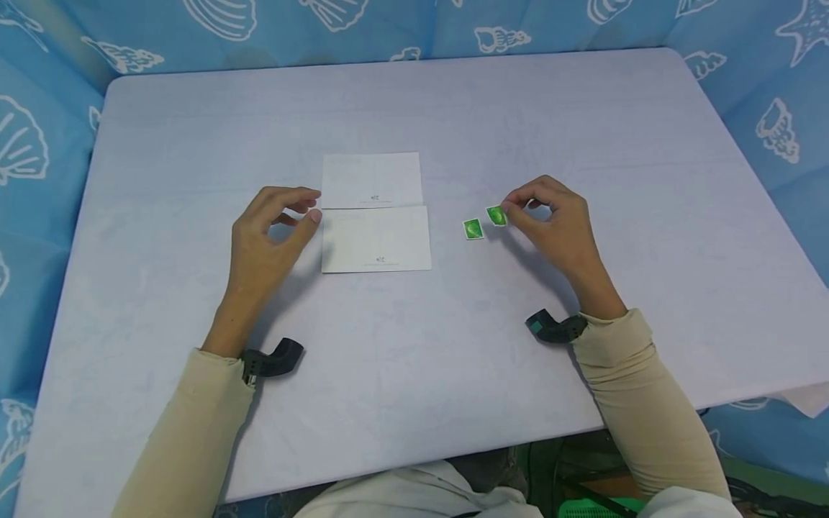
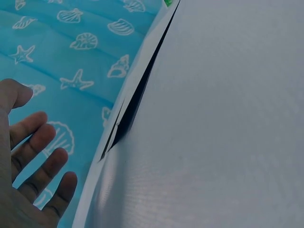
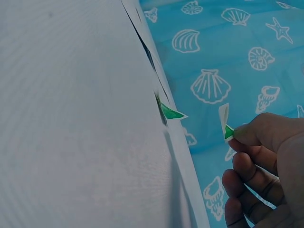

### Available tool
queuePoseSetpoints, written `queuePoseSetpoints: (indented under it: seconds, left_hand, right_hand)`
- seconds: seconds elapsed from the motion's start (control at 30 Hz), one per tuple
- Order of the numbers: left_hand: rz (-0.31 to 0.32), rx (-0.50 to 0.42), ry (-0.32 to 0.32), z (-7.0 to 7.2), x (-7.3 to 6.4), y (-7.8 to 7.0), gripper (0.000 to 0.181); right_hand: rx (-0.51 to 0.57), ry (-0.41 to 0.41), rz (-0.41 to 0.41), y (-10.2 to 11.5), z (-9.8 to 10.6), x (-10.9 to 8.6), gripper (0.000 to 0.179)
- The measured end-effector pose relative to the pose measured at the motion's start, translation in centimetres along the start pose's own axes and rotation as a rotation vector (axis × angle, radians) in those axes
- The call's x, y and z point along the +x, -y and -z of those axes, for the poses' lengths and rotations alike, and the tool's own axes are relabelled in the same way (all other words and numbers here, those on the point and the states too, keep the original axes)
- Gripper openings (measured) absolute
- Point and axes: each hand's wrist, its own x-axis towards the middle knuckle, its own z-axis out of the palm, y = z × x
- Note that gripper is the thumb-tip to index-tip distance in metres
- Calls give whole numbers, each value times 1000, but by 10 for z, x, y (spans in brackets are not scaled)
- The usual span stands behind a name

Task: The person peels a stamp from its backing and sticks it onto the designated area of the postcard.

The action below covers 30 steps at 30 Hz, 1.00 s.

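Note:
My right hand point(image 1: 558, 224) pinches a small green stamp point(image 1: 496, 216) with a white edge between thumb and fingertip. In the right wrist view this stamp point(image 3: 228, 131) looks bent, its pale side partly showing. A second green stamp point(image 1: 473, 229) lies on the table just left of it; one corner lifts up in the right wrist view. Two white cards, a far card point(image 1: 372, 176) and a near card point(image 1: 376, 241), lie edge to edge with small print along their lower parts. Beside their left edges hovers my left hand point(image 1: 267, 234), fingers loosely bent, holding nothing.
A white cloth point(image 1: 414, 345) covers the table. Blue curtains point(image 1: 285, 32) with white shell prints enclose its back and sides. A dark wrist camera point(image 1: 275, 358) is on the left wrist, another camera point(image 1: 555, 327) on the right.

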Motion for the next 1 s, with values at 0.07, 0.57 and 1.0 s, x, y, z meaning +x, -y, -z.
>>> queuePoseSetpoints:
  seconds: [0.07, 0.57, 1.0]
  left_hand:
    - [-6, -6, 1, 0, 0, 1, 22]
    - [-13, 14, 2, -1, -1, 0, 22]
    - [-18, 13, 9, -2, -2, 2, 22]
  right_hand:
    - [-4, 0, -19, 3, 0, -1, 9]
    - [9, -16, -30, 7, -2, -2, 7]
    - [20, -22, -4, 12, -3, -4, 8]
